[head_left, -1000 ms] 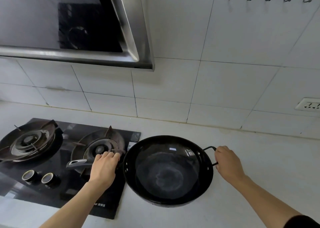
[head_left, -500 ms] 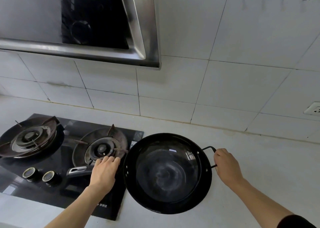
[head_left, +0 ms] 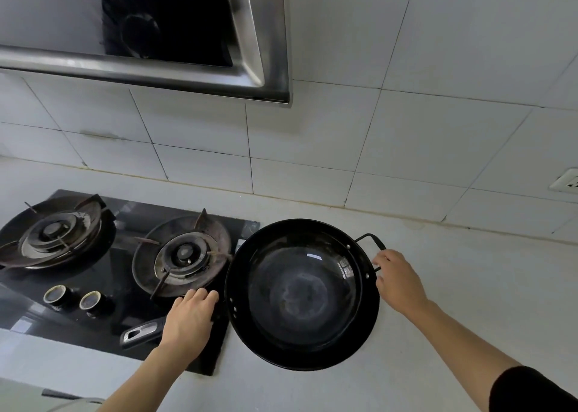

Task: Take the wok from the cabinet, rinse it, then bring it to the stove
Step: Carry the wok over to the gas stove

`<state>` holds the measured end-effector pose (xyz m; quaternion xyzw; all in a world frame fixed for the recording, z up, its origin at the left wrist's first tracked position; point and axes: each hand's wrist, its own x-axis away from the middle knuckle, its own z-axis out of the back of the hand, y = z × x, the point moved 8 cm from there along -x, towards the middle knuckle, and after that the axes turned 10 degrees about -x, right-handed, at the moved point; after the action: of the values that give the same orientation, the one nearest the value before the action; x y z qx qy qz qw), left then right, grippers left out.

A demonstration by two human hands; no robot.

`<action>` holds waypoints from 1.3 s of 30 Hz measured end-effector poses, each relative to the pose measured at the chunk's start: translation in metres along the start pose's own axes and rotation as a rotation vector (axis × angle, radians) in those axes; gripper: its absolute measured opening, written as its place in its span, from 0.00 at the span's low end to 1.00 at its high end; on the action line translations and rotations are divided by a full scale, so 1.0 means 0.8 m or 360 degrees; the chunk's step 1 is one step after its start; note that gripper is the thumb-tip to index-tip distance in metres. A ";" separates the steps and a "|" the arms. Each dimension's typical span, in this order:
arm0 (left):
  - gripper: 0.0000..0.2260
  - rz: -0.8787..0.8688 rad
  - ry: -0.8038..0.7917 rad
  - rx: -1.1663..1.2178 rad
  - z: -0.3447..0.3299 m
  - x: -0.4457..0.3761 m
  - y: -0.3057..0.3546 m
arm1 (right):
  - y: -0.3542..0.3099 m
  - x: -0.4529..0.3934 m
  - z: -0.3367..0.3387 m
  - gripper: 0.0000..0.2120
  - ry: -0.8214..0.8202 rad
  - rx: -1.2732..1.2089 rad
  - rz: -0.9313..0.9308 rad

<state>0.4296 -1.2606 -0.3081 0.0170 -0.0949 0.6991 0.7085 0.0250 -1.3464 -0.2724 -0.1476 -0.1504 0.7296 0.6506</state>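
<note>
Lowered toward stove (head_left: 131, 274), wok (head_left: 301, 292) gripped by both hands' curled fingers (head_left: 383, 256); label unreadable.

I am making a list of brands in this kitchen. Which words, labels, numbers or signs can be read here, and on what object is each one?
None can be read.
Sticker inside the wok: print too small and blurred.
Pale mark at the right rear corner of the gas stove: blurred, unreadable.
Two stove knobs: no legible markings.
Wall socket: no text visible.
Range hood: no text visible.
</note>
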 end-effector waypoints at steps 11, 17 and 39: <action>0.08 -0.0001 -0.0209 0.0113 0.005 0.029 0.022 | -0.029 0.050 -0.038 0.21 -0.0082 -0.0041 0.0065; 0.06 0.0074 -0.0193 0.0228 -0.009 0.057 0.040 | -0.028 0.062 -0.050 0.22 -0.0085 -0.0159 0.0104; 0.14 -0.0075 0.0002 0.0717 -0.027 0.143 0.088 | -0.148 0.228 -0.102 0.22 -0.0292 -0.0068 -0.0151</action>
<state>0.3627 -1.1426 -0.3190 0.1768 0.0645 0.6858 0.7030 0.1457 -1.1497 -0.3015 -0.0867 -0.2315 0.7050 0.6647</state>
